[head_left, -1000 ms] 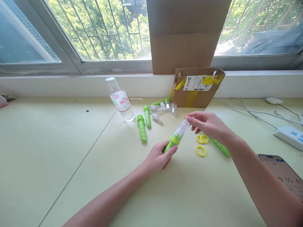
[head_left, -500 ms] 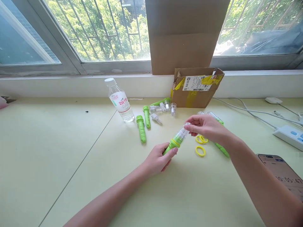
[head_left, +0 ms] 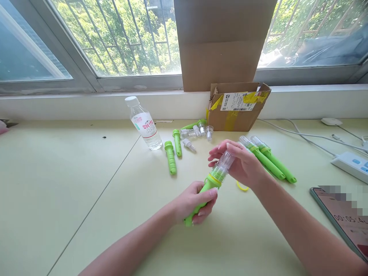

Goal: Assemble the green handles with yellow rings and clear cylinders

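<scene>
My left hand is wrapped around a green handle, which tilts up to the right above the table. A yellow ring sits around its upper end, below the threaded part. On top is a clear ribbed cap. My right hand curves over the far end of the cap, fingers spread apart behind it and thumb at its tip. Near my right wrist lie green sticks with clear caps. Partly behind that hand, a loose yellow ring rests on the table.
Two green handles lie left of centre, beside several clear plastic pieces. Behind them stand a water bottle and a cardboard box. At right are a phone, a power strip and white cables.
My right hand has gone from pinching the cap's tip to spreading around it, moving slightly left. More of the green handle shows below my left hand.
</scene>
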Tool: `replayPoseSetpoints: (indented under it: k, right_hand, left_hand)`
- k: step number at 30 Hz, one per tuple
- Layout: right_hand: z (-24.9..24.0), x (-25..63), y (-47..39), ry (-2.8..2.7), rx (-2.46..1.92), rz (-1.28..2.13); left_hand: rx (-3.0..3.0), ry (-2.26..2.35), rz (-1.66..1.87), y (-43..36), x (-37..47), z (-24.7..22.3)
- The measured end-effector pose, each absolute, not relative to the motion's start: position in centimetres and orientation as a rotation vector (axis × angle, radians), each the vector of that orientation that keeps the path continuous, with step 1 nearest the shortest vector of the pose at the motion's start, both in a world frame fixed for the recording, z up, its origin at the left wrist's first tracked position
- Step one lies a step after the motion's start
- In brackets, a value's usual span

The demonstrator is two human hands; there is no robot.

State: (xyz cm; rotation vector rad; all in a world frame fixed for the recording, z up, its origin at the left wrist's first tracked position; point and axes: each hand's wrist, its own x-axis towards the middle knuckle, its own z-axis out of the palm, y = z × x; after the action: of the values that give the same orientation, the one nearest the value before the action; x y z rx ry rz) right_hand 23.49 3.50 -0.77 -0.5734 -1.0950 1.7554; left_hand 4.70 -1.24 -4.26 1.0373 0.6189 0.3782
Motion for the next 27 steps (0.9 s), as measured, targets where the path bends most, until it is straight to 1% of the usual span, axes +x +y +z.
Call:
replayPoseSetpoints:
  k: [2, 5, 9, 12, 15, 18, 22, 25, 27]
  right_hand:
    - [-1.1, 22.9, 3.3, -0.9, -0.475, 1.852]
    - [-1.5, 22.1, 3.2, -0.637, -0.475, 1.908]
    - [-2.2, 21.3, 3.3, -0.378, -0.744, 1.825]
    - [-2.6, 20.8, 3.4, -0.276, -0.949, 1.723]
    - [-2.7, 20.7, 3.4, -0.268, -1.011, 1.691]
    - [-2.5, 21.2, 3.5, -0.343, -0.87, 1.783]
    - [-2.3, 22.1, 3.6, -0.391, -0.522, 1.961]
    - [-2.0, 22.6, 3.5, -0.438, -0.366, 2.037]
    - [-1.7, 22.6, 3.3, -0.475, -0.32, 2.06]
  left_hand:
    - [0.938, 0.583, 0.316, -1.5, 4.9, -4.1]
    - [0.89, 0.653, 0.259, -2.1, 5.3, -3.9]
    - [1.064, 0.941, 0.303, -2.9, 6.4, -4.0]
    - [1.303, 1.135, 0.43, -3.6, 7.2, -4.3]
    - [1.338, 1.177, 0.482, -3.7, 7.3, -4.2]
    - [1.06, 1.025, 0.345, -3.2, 6.7, -3.5]
    - [0.729, 0.674, 0.23, -2.6, 5.8, -2.8]
    - [0.666, 0.533, 0.211, -2.7, 5.6, -2.8]
    - [0.713, 0.541, 0.203, -2.9, 5.8, -2.8]
